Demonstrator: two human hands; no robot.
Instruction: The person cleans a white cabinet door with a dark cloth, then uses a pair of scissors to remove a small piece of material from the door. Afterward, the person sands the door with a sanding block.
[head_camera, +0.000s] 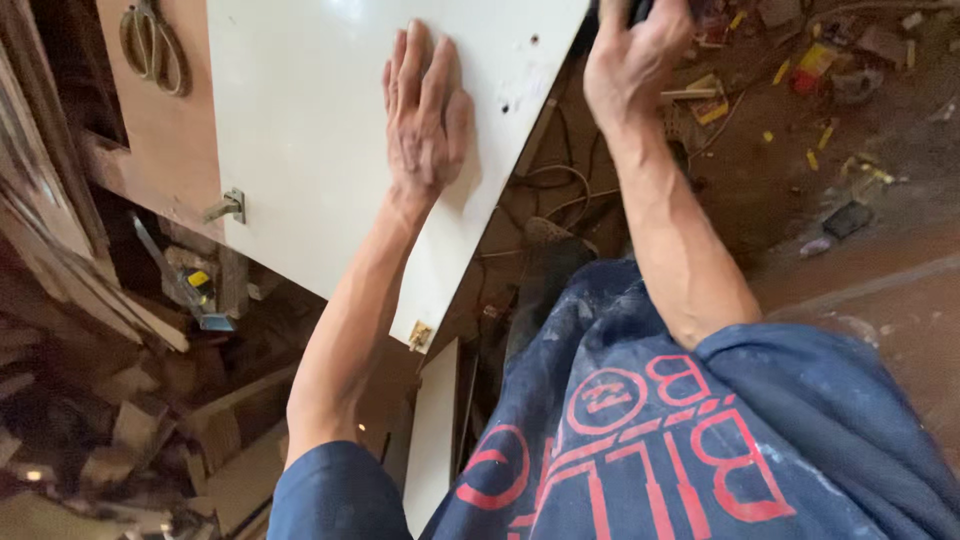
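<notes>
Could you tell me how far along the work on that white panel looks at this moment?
Already done: the white panel carries a metal hinge on one edge, a brass fitting at its corner, and small drilled holes near the right edge. In hand: the left hand presses flat on the panel, while the right hand grips a dark tool, mostly out of view. What is left cannot be told from here.

A dusty brown floor (880, 290) on the right carries scattered debris (815, 60) far off; stacked wood offcuts (120, 420) fill the dim near-left corner.
</notes>
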